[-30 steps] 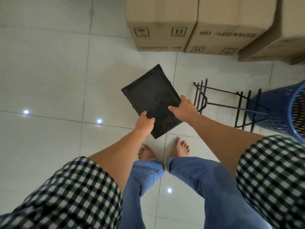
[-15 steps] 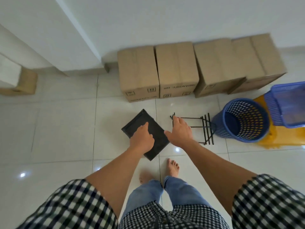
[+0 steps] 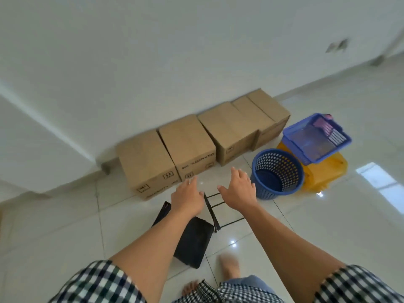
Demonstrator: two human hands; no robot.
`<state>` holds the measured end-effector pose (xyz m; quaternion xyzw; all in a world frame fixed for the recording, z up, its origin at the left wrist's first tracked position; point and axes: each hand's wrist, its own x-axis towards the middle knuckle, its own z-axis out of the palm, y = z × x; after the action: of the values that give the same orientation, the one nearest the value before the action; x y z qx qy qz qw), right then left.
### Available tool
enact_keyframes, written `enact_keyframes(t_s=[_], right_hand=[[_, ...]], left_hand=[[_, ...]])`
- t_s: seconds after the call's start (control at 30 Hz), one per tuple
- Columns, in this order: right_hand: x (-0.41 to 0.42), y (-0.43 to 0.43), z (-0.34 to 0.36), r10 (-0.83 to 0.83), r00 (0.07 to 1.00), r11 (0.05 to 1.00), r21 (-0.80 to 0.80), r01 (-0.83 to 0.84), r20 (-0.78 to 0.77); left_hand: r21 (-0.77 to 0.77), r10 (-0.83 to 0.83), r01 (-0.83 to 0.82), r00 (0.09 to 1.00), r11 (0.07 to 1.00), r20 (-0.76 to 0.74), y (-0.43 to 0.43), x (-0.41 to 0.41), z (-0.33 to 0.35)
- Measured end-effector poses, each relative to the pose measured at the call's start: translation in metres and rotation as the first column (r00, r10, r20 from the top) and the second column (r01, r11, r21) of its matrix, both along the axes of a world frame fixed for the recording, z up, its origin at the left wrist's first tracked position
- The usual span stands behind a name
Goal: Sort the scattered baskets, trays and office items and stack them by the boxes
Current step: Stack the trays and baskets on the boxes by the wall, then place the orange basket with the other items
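A black tray [image 3: 194, 246] lies on the floor [image 3: 65, 226] below the empty, loose-fingered left hand [image 3: 188, 199]. A wire rack [image 3: 211, 212] sits between it and the right hand [image 3: 239, 190], also spread and empty, with a round blue basket [image 3: 276, 173] just to its right.

Plain indoor room serving as a storage corner; home or office back room, cannot tell which. Glossy pale tiled floor [image 3: 54, 232] meets a plain white wall [image 3: 153, 51], and a row of closed cardboard boxes [image 3: 188, 138], one printed "QUANTITY 100" with handling marks, sits tight against that wall. Loose stock lies on the tiles beside them: a round blue bin [image 3: 277, 173], a blue basket [image 3: 314, 138] atop a yellow container [image 3: 325, 171], a black tray [image 3: 194, 243], a wire rack [image 3: 213, 213].
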<state>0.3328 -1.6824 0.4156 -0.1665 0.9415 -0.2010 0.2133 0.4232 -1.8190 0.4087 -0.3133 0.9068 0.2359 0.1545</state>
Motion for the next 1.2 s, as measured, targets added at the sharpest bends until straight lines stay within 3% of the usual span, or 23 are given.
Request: enact_keyframes(t_s=[0.2, 0.43, 0.8, 1.2], right_hand=[[0.028, 0.017, 0.016, -0.226, 0.974, 0.972, -0.065, 0.225, -0.007], [0.06, 0.08, 0.028, -0.507, 0.862, 0.851, -0.152, 0.503, 0.013], [0.112, 0.247, 0.037, -0.82, 0.572, 0.565, -0.152, 0.811, 0.004], [0.185, 0.497, 0.026, -0.968, 0.248, 0.241, -0.137, 0.961, 0.034]], left_hand=[[-0.048, -0.196, 0.194, 0.98, 0.98, -0.028, 0.01, -0.008, 0.021], [-0.131, -0.442, 0.436, 0.896, 0.891, -0.028, 0.063, -0.009, 0.049], [-0.165, -0.799, 0.793, 0.6, 0.586, 0.048, 0.24, -0.035, 0.057], [-0.14, -0.961, 0.952, 0.276, 0.272, 0.007, 0.511, -0.001, 0.059]])
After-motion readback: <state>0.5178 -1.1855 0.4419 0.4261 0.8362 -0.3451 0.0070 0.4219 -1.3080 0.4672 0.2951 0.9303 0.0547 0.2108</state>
